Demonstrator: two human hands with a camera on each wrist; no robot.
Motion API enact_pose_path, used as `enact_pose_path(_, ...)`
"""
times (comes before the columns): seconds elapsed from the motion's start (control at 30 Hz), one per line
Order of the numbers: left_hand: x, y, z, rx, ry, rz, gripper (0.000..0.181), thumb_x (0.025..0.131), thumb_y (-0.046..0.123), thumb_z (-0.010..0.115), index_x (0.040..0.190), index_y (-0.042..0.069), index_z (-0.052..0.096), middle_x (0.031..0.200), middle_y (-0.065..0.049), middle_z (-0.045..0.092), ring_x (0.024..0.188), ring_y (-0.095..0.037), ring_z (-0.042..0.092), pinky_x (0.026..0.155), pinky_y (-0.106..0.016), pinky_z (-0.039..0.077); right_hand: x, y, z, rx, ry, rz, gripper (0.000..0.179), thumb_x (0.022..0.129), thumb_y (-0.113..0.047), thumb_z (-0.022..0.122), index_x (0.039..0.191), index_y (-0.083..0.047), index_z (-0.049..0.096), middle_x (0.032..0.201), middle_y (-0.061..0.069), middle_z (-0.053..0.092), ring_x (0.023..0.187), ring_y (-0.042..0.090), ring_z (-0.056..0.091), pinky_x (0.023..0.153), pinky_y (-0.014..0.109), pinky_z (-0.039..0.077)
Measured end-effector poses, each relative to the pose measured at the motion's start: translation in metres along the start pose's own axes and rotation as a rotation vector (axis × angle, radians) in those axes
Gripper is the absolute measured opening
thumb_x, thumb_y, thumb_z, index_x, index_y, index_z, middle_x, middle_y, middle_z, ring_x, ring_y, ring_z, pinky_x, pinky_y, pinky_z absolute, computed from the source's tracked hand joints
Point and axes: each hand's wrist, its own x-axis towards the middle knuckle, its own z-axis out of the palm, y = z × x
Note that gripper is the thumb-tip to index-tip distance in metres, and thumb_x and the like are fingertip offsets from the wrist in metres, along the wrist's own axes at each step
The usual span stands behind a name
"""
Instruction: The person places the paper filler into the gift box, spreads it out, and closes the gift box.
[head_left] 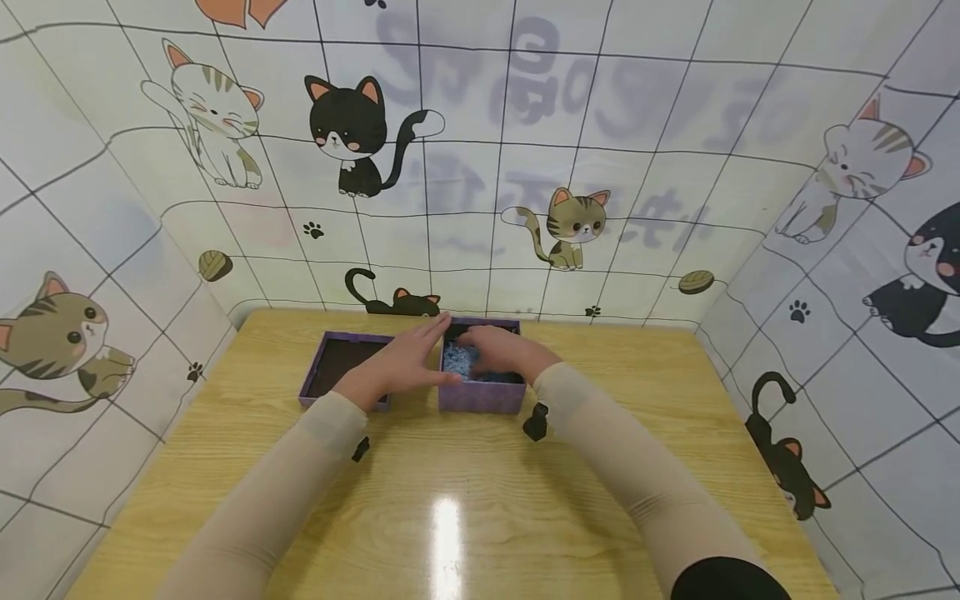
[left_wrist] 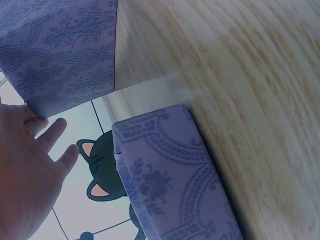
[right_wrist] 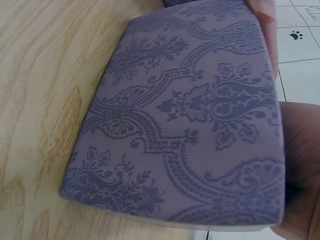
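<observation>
A purple patterned box (head_left: 482,397) stands at the back middle of the table, with blue shredded paper (head_left: 457,358) inside. My right hand (head_left: 504,348) reaches down into it over the right part; I cannot tell whether the fingertips hold anything. At the box's left side is my left hand (head_left: 401,365), thumb at the front corner and fingers stretched along the side. In the left wrist view its fingers are fairly straight, near the box's lower edge. A shallow purple lid (head_left: 339,367) with a dark inside lies left of the box, partly behind the left hand.
The light wooden table (head_left: 465,475) ends at a cat-printed cloth wall (head_left: 465,183) close behind the box. Similar cloth rises on both sides. Small black pieces (head_left: 536,422) show beside the right and left wrists.
</observation>
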Motion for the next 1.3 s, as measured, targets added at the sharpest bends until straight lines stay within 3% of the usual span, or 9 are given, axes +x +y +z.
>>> enact_pose_path(0.27,-0.001,0.004,0.002,-0.021,-0.004,0.002,0.122,0.095,0.078,0.071,0.180,0.017,0.010,0.187,-0.007,0.006,0.167,-0.045,0.020,0.129,-0.072,0.021,-0.016,-0.001,-0.008,-0.015,0.037,-0.031,0.062,0.103,-0.023,0.084,0.158,-0.006,0.061,0.157,0.012,0.062,0.146,0.031,0.057,0.121,0.047,0.047)
enact_pose_path(0.43,0.001,0.003,0.002,0.008,-0.008,-0.004,0.123,0.094,0.083,0.067,0.181,0.021,0.006,0.187,-0.003,0.003,0.167,-0.043,0.020,0.130,-0.070,0.023,-0.034,-0.006,-0.027,-0.056,0.146,-0.023,0.049,0.102,-0.022,0.085,0.147,-0.009,0.071,0.145,0.011,0.067,0.137,0.033,0.061,0.116,0.048,0.050)
enact_pose_path(0.53,0.002,0.000,0.001,0.016,-0.008,-0.004,0.124,0.093,0.085,0.066,0.181,0.020,0.006,0.187,-0.003,0.003,0.167,-0.042,0.020,0.130,-0.070,0.024,-0.038,-0.007,-0.033,0.002,0.180,-0.052,0.040,0.102,-0.019,0.084,0.141,-0.010,0.075,0.134,0.009,0.069,0.125,0.030,0.065,0.107,0.047,0.055)
enact_pose_path(0.63,0.003,-0.001,0.000,0.012,-0.003,-0.002,0.124,0.093,0.085,0.067,0.181,0.020,0.007,0.187,-0.005,0.005,0.167,-0.043,0.021,0.129,-0.070,0.024,-0.035,-0.005,-0.030,0.094,0.142,-0.106,0.037,0.105,-0.016,0.081,0.140,-0.009,0.075,0.128,0.007,0.070,0.116,0.025,0.067,0.099,0.041,0.058)
enact_pose_path(0.73,0.003,-0.001,-0.001,0.007,0.005,0.001,0.124,0.093,0.083,0.068,0.181,0.019,0.008,0.187,-0.006,0.006,0.167,-0.043,0.022,0.129,-0.070,0.025,-0.027,-0.002,-0.024,0.131,0.102,-0.134,0.037,0.106,-0.013,0.079,0.142,-0.007,0.074,0.129,0.008,0.071,0.115,0.025,0.068,0.098,0.041,0.059)
enact_pose_path(0.87,0.003,0.002,-0.002,0.001,0.005,0.006,0.123,0.094,0.082,0.069,0.180,0.017,0.010,0.187,-0.005,0.006,0.167,-0.043,0.021,0.129,-0.070,0.025,-0.017,0.001,-0.016,0.078,0.074,-0.086,0.041,0.104,-0.012,0.081,0.144,-0.006,0.073,0.139,0.012,0.070,0.128,0.029,0.067,0.109,0.044,0.055)
enact_pose_path(1.03,0.002,0.005,-0.002,-0.001,-0.004,0.010,0.122,0.094,0.080,0.070,0.180,0.016,0.011,0.186,-0.005,0.005,0.167,-0.044,0.020,0.130,-0.071,0.023,-0.009,0.004,-0.007,-0.004,-0.010,-0.005,0.059,0.102,-0.020,0.085,0.156,-0.008,0.064,0.156,0.011,0.063,0.146,0.029,0.058,0.121,0.045,0.047)
enact_pose_path(1.3,0.001,0.003,-0.001,0.018,-0.003,0.007,0.122,0.095,0.081,0.068,0.180,0.018,0.008,0.187,-0.005,0.004,0.167,-0.043,0.019,0.130,-0.070,0.022,-0.007,-0.003,-0.003,-0.066,-0.056,0.012,0.068,0.101,-0.021,0.086,0.161,-0.007,0.058,0.163,0.015,0.056,0.152,0.033,0.052,0.124,0.048,0.044)
